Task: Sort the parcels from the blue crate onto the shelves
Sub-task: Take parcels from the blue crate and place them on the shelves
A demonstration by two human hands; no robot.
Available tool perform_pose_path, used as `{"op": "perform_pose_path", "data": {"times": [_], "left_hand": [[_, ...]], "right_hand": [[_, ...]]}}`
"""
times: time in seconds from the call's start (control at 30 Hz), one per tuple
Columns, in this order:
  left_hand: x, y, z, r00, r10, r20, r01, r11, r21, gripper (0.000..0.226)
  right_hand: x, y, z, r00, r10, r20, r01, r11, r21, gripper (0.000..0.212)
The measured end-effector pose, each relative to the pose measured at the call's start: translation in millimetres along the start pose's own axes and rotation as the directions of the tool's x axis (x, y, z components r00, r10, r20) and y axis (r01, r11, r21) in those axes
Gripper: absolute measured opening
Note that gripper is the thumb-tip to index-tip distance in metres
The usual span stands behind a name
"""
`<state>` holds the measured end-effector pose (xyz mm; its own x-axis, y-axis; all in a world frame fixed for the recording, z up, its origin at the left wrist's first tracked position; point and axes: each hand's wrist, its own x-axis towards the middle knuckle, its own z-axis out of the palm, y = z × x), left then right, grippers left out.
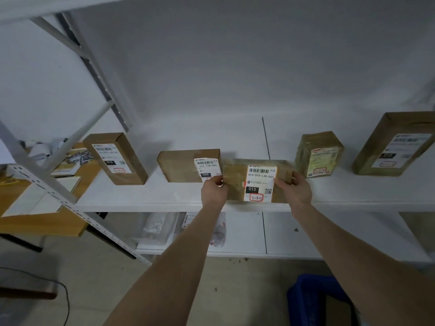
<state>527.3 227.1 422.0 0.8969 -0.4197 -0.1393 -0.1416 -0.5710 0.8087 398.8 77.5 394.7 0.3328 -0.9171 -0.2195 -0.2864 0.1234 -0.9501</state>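
White shelf (141,194) board runs across at chest height, and the brown parcel (235,182) sits right at its front edge, in the gap between a cardboard box (181,165) on the left and a taped packet (319,154) on the right. I cannot tell whether its underside rests on the board or hangs just above it.

Bare board lies behind it, back to the wall. At the sides there is little room: its left end is just beside the cardboard box, and its right end is near the taped packet.

Each hand grips one short end. The left hand (214,190) is curled round the left end, with the fingers wrapped over the top corner. The right hand (295,189) clasps the right end the same way. Both forearms reach up from below.

Its long axis runs left to right, along the shelf's front edge. Its white label faces up and toward the person, the print upright, with "3-3-3" boxed in red at the bottom.

Further along stand a tall box (115,158) on the left and a large box (395,144) on the right, both well apart from it. On the floor below right is the blue crate (306,292).
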Motion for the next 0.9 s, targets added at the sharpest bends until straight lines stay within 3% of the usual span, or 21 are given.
{"op": "perform_pose_path", "data": {"times": [0.17, 0.37, 0.57, 0.7, 0.8, 0.87, 0.9], "left_hand": [[14.5, 2.4, 17.6, 1.0, -0.002, 0.015, 0.003, 0.998, -0.055, 0.032], [25.1, -8.3, 26.9, 0.999, 0.011, 0.045, -0.016, 0.994, 0.112, 0.028], [27.0, -4.9, 22.8, 0.996, 0.009, 0.087, -0.02, 0.991, 0.132, 0.03], [20.5, -1.6, 18.6, 0.992, 0.012, 0.124, -0.036, 0.98, 0.194, 0.033], [13.0, 5.4, 11.8, 0.987, 0.159, 0.0, -0.151, 0.94, 0.304, 0.043], [8.9, 11.8, 5.9, 0.917, 0.394, -0.054, -0.331, 0.83, 0.45, 0.048], [8.2, 15.9, 4.6, 0.859, 0.511, -0.015, -0.437, 0.75, 0.497, 0.05]], "right_hand": [[15.0, 2.1, 7.6, 0.997, -0.032, -0.073, 0.027, 0.997, -0.069, 0.052], [18.2, 3.2, 16.9, 0.996, -0.039, -0.081, 0.029, 0.992, -0.126, 0.045], [13.5, -6.5, 9.5, 0.997, -0.06, -0.052, 0.045, 0.968, -0.249, 0.037], [8.6, -12.5, 3.2, 1.0, -0.016, 0.002, 0.016, 0.942, -0.335, 0.057], [2.6, -19.7, -1.8, 0.975, -0.221, 0.009, 0.188, 0.806, -0.561, 0.078], [-2.0, -27.0, -2.2, 0.89, -0.435, 0.136, 0.402, 0.608, -0.685, 0.078], [-3.4, -30.4, 0.1, 0.833, -0.5, 0.238, 0.497, 0.485, -0.72, 0.075]]}}
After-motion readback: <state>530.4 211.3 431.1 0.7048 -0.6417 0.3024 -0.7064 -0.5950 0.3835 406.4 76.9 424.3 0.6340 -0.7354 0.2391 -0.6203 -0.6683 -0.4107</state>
